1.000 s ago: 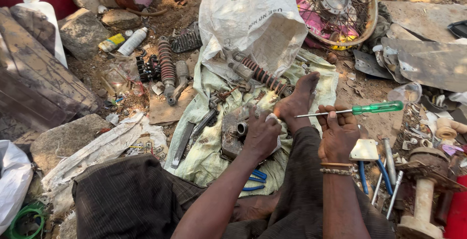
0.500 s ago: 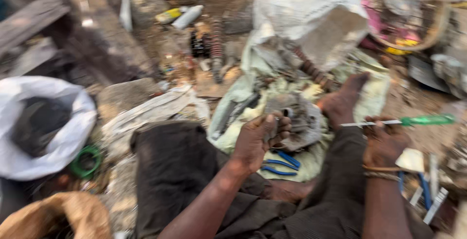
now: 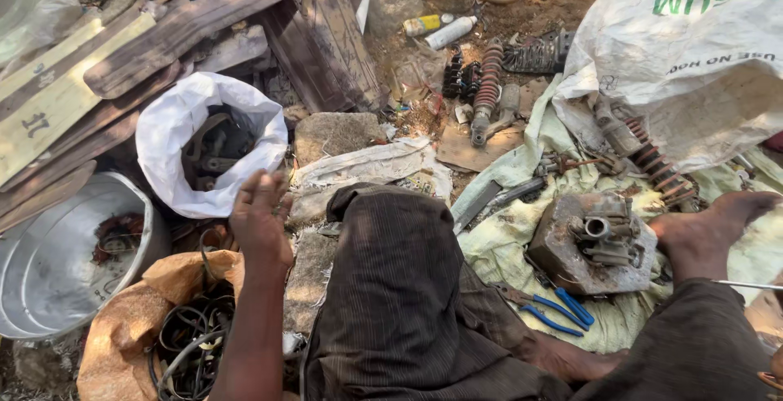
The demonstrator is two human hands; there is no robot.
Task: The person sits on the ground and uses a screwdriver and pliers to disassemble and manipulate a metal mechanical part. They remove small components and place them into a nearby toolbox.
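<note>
The right hand is cut off at the lower right edge, so its fingers cannot be judged; only a thin metal shaft (image 3: pixel 746 284) is seen there. Since half a second ago, the left hand (image 3: pixel 259 215) has been moved off the rusty engine part (image 3: pixel 594 242) toward the white sack (image 3: pixel 175 124) of dark scrap, fingers loosely spread, empty.

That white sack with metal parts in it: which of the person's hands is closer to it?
Left. The left hand hangs open just below the white sack. The right hand is out of view, off the frame's right edge.
</note>
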